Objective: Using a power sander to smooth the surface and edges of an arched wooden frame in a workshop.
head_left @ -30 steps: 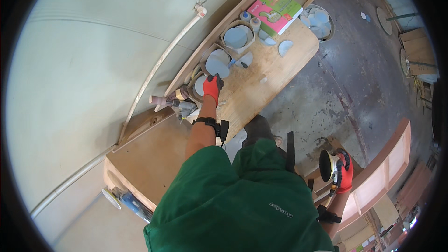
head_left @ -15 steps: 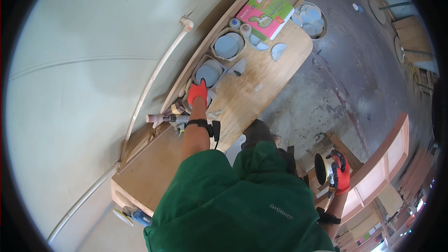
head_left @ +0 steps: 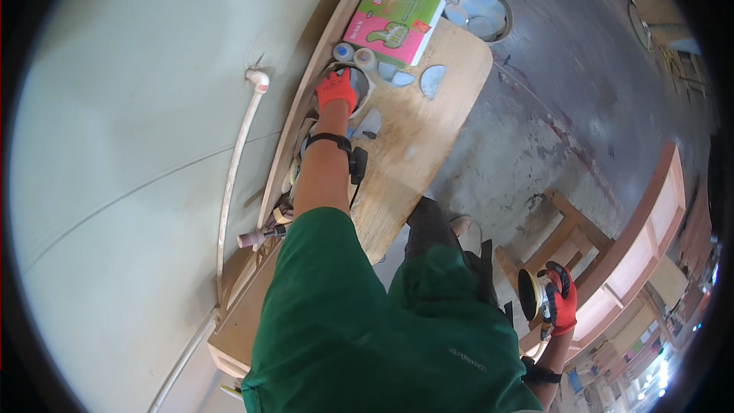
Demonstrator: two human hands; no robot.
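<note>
With your right hand (head_left: 564, 302) grasping the sander (head_left: 540, 294) well apart from the tabletop (head_left: 428, 126), your left hand (head_left: 337, 89), whose grip I cannot tell, should separate the grey discs (head_left: 357, 79) by their edges inside the tabletop's container (head_left: 371, 90).

I see round sander (head_left: 529, 294) gripped in right hand (head_left: 563, 304): dark circular pad, yellowish rim, pad standing on edge and turned left, away from palm; pale body tucked against curled fingers, hose (head_left: 540, 349) hanging below them. Flat grey discs (head_left: 360, 81) I make out inside many-sided, pale-rimmed bin (head_left: 371, 93), beneath and just right of fingers of left hand (head_left: 336, 90) (whether fingertips touch, I can't tell).
</note>
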